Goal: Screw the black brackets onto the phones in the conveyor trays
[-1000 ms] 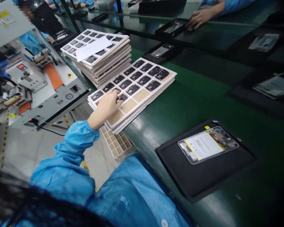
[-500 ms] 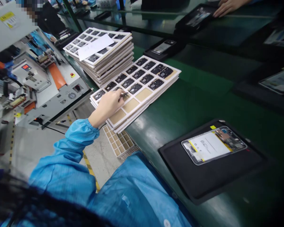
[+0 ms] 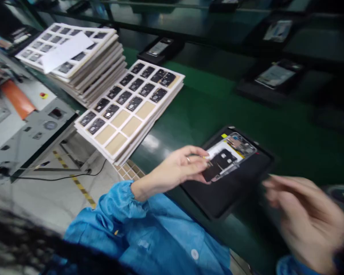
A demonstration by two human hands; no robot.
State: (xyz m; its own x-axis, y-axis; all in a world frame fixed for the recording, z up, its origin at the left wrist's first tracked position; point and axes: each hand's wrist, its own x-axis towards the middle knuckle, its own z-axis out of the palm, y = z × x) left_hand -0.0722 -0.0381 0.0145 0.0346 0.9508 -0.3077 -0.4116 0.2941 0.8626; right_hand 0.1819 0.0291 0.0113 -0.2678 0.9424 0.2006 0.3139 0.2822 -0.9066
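My left hand (image 3: 179,168) pinches a small black part (image 3: 220,162) and holds it over an opened phone (image 3: 235,151) that lies in a black tray (image 3: 218,194) on the green belt. The part covers most of the phone's white inside. My right hand (image 3: 302,217) comes in from the lower right, close to the tray's right edge; it is smeared by motion and its fingers look loosely spread with nothing seen in them. A stack of white card trays (image 3: 123,128) with several black parts and some vacant pockets lies to the left.
A taller stack of card trays (image 3: 83,72) with a paper sheet on top stands behind. A grey machine (image 3: 31,126) sits at the left below the belt edge. More black trays with phones (image 3: 272,78) lie farther along the green belt (image 3: 212,103).
My left hand has left the card tray with a black part and moved right to the phone in the black tray. My right hand has come into view. The camera has swung right.
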